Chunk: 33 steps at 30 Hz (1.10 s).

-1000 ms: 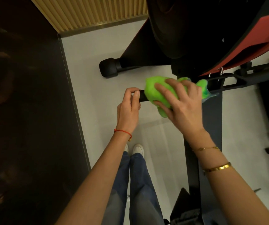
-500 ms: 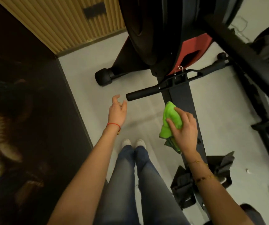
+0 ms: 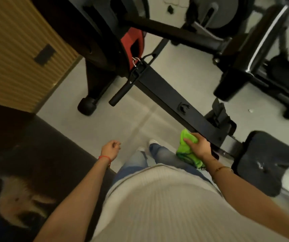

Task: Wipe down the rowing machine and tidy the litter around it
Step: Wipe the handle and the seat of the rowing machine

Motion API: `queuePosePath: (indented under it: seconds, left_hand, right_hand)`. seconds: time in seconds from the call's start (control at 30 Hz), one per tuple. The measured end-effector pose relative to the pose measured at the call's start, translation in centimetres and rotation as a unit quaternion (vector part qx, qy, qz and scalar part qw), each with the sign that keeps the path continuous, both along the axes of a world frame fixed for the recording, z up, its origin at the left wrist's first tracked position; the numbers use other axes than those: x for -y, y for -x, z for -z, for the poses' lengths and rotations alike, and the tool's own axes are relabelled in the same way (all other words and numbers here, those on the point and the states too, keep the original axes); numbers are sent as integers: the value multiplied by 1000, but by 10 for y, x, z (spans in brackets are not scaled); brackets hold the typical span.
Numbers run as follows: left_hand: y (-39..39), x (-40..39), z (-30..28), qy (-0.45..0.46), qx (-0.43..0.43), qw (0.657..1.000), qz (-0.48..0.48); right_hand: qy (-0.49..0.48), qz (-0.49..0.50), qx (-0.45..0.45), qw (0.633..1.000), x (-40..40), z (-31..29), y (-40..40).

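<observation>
The black rowing machine's rail (image 3: pixel 171 96) runs diagonally from the red-and-black flywheel housing (image 3: pixel 133 42) down to the padded seat (image 3: pixel 266 163) at right. Its black pull handle (image 3: pixel 122 92) rests at the front of the rail. My right hand (image 3: pixel 198 146) grips a bright green cloth (image 3: pixel 186 149) pressed against the near side of the rail, just before the seat. My left hand (image 3: pixel 110 149) hangs free over the floor with loosely curled fingers and nothing in it. A small white scrap of litter (image 3: pixel 250 110) lies on the floor beyond the rail.
Another black exercise machine (image 3: pixel 255 49) stands close on the far side. A wooden slatted wall (image 3: pixel 14 49) and a dark glossy panel (image 3: pixel 26 154) close off the left. The rower's front foot with a roller (image 3: pixel 86 106) sits on the pale floor ahead of my feet.
My right hand left the pull handle and carried the green cloth back along the rail toward the seat. My left hand released the handle and dropped to my side. The view swung right.
</observation>
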State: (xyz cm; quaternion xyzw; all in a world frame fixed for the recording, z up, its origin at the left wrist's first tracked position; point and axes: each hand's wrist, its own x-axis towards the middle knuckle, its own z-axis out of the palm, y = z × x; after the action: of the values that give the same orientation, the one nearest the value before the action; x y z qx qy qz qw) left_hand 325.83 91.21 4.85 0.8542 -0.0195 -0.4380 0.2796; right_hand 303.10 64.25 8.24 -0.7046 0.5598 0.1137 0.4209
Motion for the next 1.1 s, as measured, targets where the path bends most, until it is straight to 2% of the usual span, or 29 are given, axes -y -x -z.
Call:
queuePosePath:
  seconds: [0.1,0.23,0.33,0.5,0.67,0.87,1.0,1.1]
  left_hand:
    - [-2,-19,4,-28,-44,996,76]
    - [-16,-25,9,-65,-59,980,178]
    - [-20,-12,3,-84,-71,964,241]
    - [-9,17,-11,-115,-34,903,413]
    - [29,59,-26,-108,-6,834,542]
    - [108,111,-20,-83,-27,797,597]
    - [174,135,-20,-83,-32,771,631]
    - [219,154,-8,-77,-32,765,639]
  right_hand:
    - [3,158,12,987,-40,-5,37]
    - [15,318,26,948,-110,-4,89]
    - [8,439,22,898,-169,-2,126]
    - [-25,607,7,795,-264,-4,166]
    - [-63,718,0,693,-344,2,185]
    - [-108,802,21,587,-395,10,203]
    - [-164,815,55,553,-407,11,235]
    - [-172,801,31,572,-403,11,265]
